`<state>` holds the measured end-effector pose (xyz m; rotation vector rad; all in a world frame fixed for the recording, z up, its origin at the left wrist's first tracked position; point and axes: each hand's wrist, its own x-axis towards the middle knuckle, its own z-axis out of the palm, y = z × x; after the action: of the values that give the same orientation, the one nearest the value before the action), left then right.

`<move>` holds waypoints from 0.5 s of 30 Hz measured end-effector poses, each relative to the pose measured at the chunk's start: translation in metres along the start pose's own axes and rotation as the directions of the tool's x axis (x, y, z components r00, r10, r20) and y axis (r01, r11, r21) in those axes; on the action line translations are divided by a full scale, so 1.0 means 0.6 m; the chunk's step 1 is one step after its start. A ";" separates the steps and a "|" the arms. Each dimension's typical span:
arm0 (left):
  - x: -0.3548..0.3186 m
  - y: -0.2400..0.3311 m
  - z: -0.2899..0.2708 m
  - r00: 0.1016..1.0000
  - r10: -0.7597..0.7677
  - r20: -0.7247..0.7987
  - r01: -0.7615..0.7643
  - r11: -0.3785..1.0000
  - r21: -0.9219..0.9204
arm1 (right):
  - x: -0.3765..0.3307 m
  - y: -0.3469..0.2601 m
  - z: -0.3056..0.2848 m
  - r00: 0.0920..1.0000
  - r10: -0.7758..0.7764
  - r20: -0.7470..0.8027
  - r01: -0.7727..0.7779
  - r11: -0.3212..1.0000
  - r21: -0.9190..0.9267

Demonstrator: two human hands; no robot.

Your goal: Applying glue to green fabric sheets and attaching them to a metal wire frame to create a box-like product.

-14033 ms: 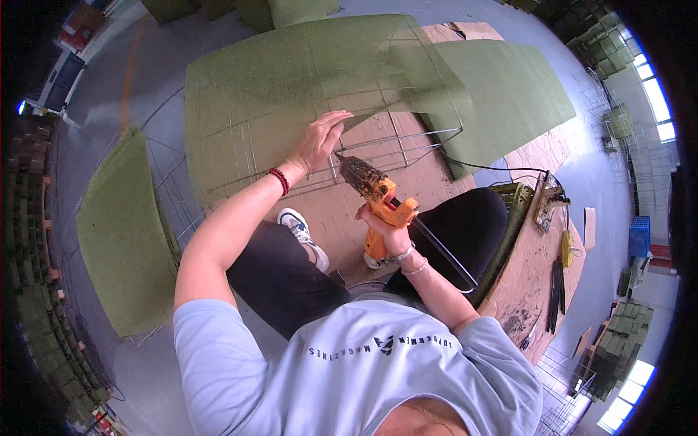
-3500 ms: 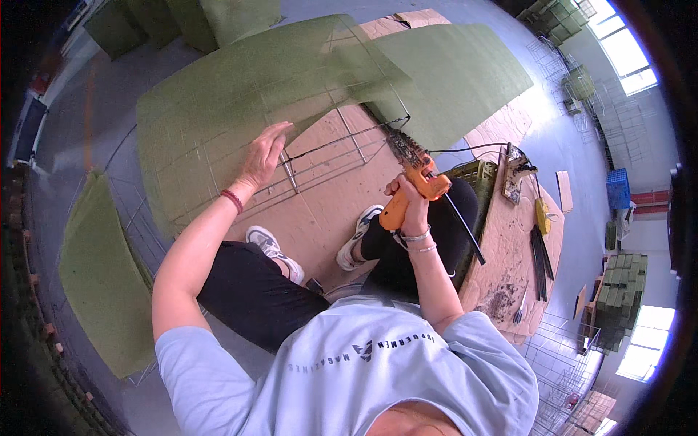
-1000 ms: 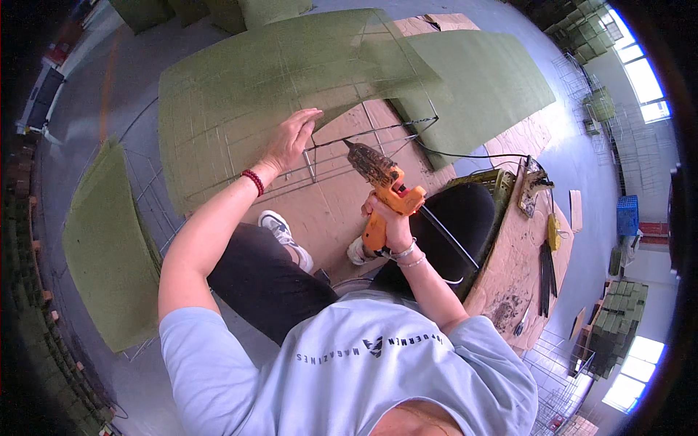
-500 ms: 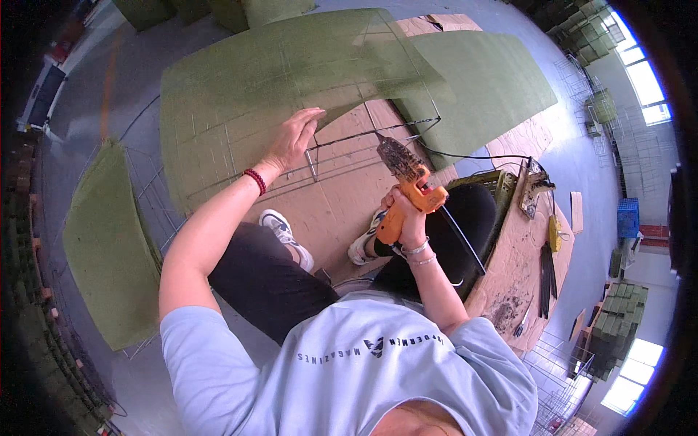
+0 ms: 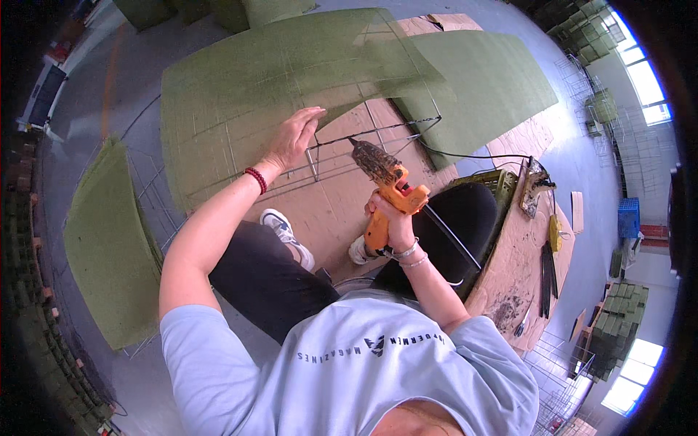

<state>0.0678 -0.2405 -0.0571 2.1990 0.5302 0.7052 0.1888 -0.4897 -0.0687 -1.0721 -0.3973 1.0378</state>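
My right hand [image 5: 394, 220] is wrapped round the handle of an orange glue gun [image 5: 401, 195]. Its front is crusted with dark residue, and a long dark rod sticks out of the back. The nozzle tip is at or just beside a dark-coated wire of a metal wire frame [image 5: 378, 129]; contact is hard to tell. A green mesh sheet [image 5: 240, 83] drapes over the frame, its near edge curling up. My left hand [image 5: 291, 139] lies with fingers stretched out at that edge, beside the frame's wire; its fingertips are against the sheet.
Cardboard [image 5: 342, 211] covers the floor between my shoes. Another green sheet [image 5: 483, 87] lies at the far right, and a green-covered frame [image 5: 109, 247] stands at the left. A cable runs to a cardboard-topped surface [image 5: 502, 291] at my right, holding black sticks [image 5: 547, 280] and scissors [image 5: 520, 327].
My right hand has moved the glue gun to the left along the wire, toward my left hand. The left hand and the green sheet have stayed in place.
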 end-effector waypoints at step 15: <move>-0.002 0.000 -0.003 1.000 0.026 -0.003 -0.026 1.000 -0.016 | -0.010 0.026 0.037 0.991 0.092 0.097 -0.087 0.995 -0.053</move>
<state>0.0658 -0.2403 -0.0563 2.1942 0.4963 0.7241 0.1623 -0.4814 -0.0709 -1.0929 -0.4604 1.1693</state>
